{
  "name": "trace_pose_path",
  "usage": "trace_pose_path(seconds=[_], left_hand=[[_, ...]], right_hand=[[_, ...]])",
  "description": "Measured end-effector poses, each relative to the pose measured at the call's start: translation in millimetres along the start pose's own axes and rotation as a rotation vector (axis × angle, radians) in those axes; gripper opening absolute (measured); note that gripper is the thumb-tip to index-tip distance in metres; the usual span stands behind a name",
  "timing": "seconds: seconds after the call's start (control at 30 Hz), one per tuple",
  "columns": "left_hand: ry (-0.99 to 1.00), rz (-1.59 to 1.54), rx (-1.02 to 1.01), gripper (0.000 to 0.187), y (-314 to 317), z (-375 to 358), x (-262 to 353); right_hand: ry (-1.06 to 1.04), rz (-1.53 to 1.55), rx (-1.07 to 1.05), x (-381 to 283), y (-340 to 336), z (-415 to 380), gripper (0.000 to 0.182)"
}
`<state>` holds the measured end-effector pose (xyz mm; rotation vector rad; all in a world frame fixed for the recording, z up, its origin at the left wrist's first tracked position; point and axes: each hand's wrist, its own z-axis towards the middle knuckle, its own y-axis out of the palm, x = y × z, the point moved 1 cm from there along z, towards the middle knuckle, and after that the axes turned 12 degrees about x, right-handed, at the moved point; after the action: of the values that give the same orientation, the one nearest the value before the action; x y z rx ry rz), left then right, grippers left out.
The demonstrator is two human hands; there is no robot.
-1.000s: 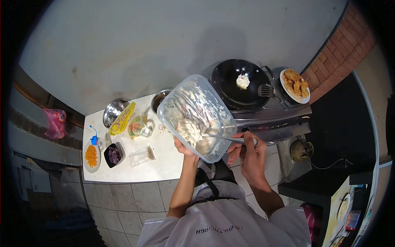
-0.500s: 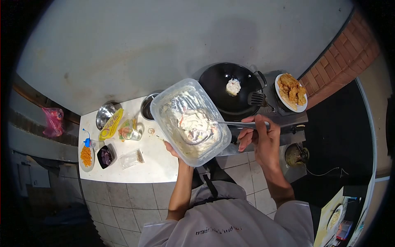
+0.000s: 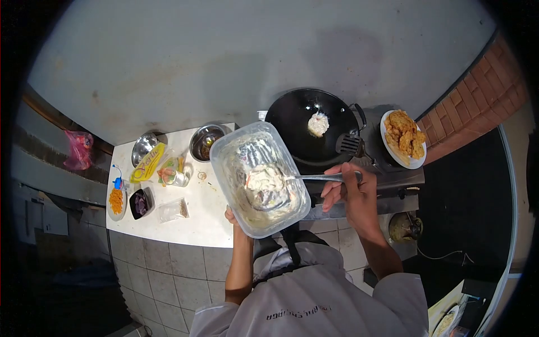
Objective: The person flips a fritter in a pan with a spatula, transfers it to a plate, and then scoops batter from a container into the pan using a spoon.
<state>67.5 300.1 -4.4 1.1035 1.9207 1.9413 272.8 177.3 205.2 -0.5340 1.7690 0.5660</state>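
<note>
A clear plastic container [image 3: 229, 168] with white batter [image 3: 264, 182] in it is held tilted in front of me by my left hand [image 3: 231, 215], most of which is hidden beneath it. My right hand [image 3: 353, 194] grips the handle of a metal spoon [image 3: 317, 177], whose bowl end sits in the batter. Behind the container stands a black wok [image 3: 292, 135] on the stove. One pale lump of batter [image 3: 318, 124] lies in the wok, and a black slotted spatula [image 3: 349, 144] rests on its right side.
Right of the wok is a white plate [image 3: 418, 163] of golden fritters [image 3: 403, 135]. On the white table [image 3: 208, 230] at left are metal bowls [image 3: 200, 144], a yellow packet [image 3: 147, 164], a black bowl [image 3: 140, 203] and a plate of orange pieces [image 3: 116, 202]. A gas cylinder [image 3: 405, 226] stands below the stove.
The view has shifted slightly. The container sits a little lower relative to the wok, showing more of the metal bowl behind it. The spoon stays in the batter.
</note>
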Motion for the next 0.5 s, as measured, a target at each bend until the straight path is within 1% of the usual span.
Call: trace_pose_path(seconds=[0.13,0.17,0.23,0.27,0.33,0.4,0.47,0.5], left_hand=[[0.019,0.364,0.161,0.105,3,-8,2],[0.026,0.366,0.165,0.105,7,-10,0],[0.015,0.311,0.407,0.107,26,-11,-7],[0.017,0.312,0.411,0.107,27,-8,-8],[0.047,0.436,0.301,0.102,35,1,-9],[0.080,0.416,0.329,0.101,49,9,-13],[0.205,0.501,0.357,0.100,63,20,-15],[0.253,0.570,0.322,0.098,66,28,-14]], right_hand=[[0.035,-0.013,-0.037,8,-11,3,0.038],[0.051,-0.015,-0.035,10,-14,5,0.038],[0.072,-0.016,-0.037,13,-18,9,0.037],[0.057,0.002,-0.012,15,-19,11,0.038],[0.047,0.019,0.010,15,-22,15,0.038],[0.011,0.022,0.014,12,-23,22,0.039],[-0.009,0.035,0.009,10,-25,31,0.040],[-0.033,0.046,0.013,9,-26,35,0.040]])
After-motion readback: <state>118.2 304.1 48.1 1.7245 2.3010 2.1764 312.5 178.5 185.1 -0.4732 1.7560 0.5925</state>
